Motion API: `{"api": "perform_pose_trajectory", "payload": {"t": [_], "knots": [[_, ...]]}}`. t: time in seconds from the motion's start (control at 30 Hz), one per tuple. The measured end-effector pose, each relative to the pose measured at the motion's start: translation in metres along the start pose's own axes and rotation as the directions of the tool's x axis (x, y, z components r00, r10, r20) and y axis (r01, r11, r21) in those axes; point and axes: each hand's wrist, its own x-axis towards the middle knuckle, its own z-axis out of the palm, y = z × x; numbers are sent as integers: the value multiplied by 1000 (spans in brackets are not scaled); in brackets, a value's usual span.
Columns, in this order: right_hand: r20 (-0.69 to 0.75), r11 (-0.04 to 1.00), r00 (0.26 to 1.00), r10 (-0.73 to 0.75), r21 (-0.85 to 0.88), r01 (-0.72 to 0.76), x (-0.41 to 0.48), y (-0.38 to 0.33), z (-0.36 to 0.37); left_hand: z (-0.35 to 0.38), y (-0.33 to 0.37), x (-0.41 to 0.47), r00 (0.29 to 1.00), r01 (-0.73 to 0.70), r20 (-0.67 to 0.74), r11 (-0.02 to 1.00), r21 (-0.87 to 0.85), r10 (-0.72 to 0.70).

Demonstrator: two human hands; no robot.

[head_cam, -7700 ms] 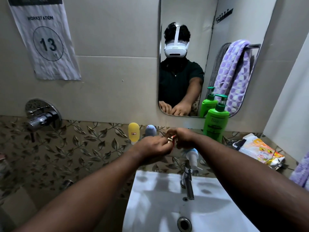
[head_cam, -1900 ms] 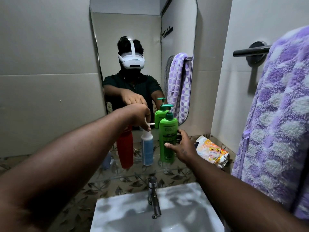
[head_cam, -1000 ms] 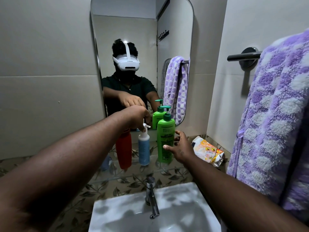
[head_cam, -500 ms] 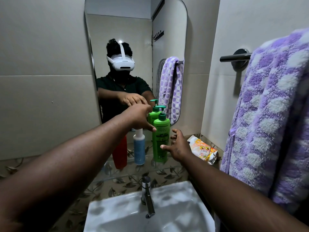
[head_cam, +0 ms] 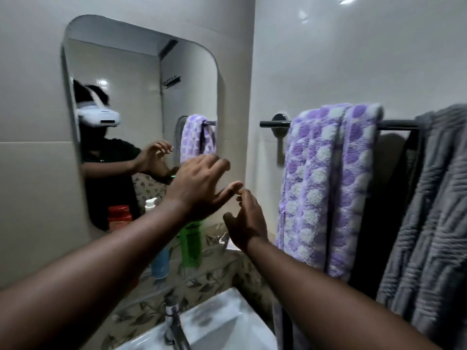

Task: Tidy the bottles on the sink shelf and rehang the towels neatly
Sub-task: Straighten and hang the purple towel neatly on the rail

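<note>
Hovering short of the rail [head_cam: 395, 124], left hand [head_cam: 199, 188] and right hand [head_cam: 246, 223], empty, fingers spread, seem bound for its purple towel [head_cam: 326, 188].

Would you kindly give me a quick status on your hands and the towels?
Left hand and right hand open, empty, raised near the purple towel. Grey towel beside it, both over the rail. Path clear.

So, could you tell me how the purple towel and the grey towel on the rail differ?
The purple towel is spotted with white and hangs nearer the mirror; the grey towel is plain, ribbed, and hangs further right. Both drape over the same rail.
</note>
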Motion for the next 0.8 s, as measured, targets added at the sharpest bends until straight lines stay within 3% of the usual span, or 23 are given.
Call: {"api": "perform_pose_trajectory", "payload": {"t": [0.1,0.23,0.33,0.43,0.53,0.67,0.8], "knots": [[-248,978,960,-133,-188,87,-13,-22,-40,-1,33,11,996,-90,-31,991,-97,87],[-468,925,817,-337,-328,193,-17,-47,-108,0,73,28,994,-44,-105,942,-334,9],[-553,879,739,-385,-464,111,-15,-61,-156,-5,103,47,994,-6,-98,884,-467,-44],[-628,878,689,-361,-477,25,-16,-68,-188,-12,127,70,995,4,-83,837,-548,-59],[-658,900,695,-291,-434,-34,-20,-69,-209,-16,146,88,992,90,-13,797,-597,-122],[-638,916,727,-255,-401,-30,-22,-68,-218,-18,164,109,951,290,130,660,-693,-282],[-623,936,756,-200,-350,-41,-19,-66,-222,-16,176,112,912,383,192,582,-718,-363]]}}
